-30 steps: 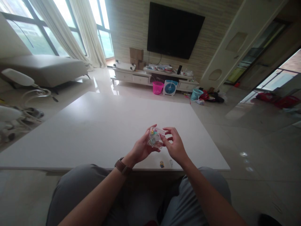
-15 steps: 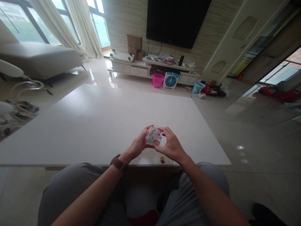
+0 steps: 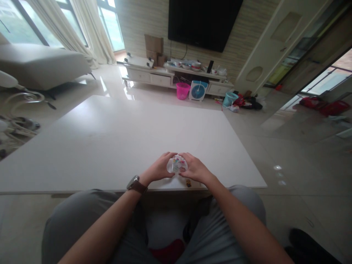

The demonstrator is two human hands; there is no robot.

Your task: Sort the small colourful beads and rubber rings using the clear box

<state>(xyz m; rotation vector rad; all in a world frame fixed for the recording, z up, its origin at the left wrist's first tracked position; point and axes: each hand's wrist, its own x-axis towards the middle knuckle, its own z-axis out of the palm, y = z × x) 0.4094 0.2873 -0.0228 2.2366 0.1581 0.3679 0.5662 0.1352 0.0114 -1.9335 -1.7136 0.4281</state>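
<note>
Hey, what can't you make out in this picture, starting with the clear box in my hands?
Head view:
- Clear box: parts of its edges are hidden by the fingers of the left hand and right hand.
- Colourful contents: too small and blurred to identify.
- Small yellow item on the table: too small for detail.
- Television: its top is cut off by the picture's upper edge.

Black television [image 3: 205, 24] is hanging on wall [image 3: 140, 22]; pink basket [image 3: 182, 91] is standing beside blue fan [image 3: 197, 90]; cream curtains [image 3: 95, 35] are hanging by windows [image 3: 111, 27].
</note>
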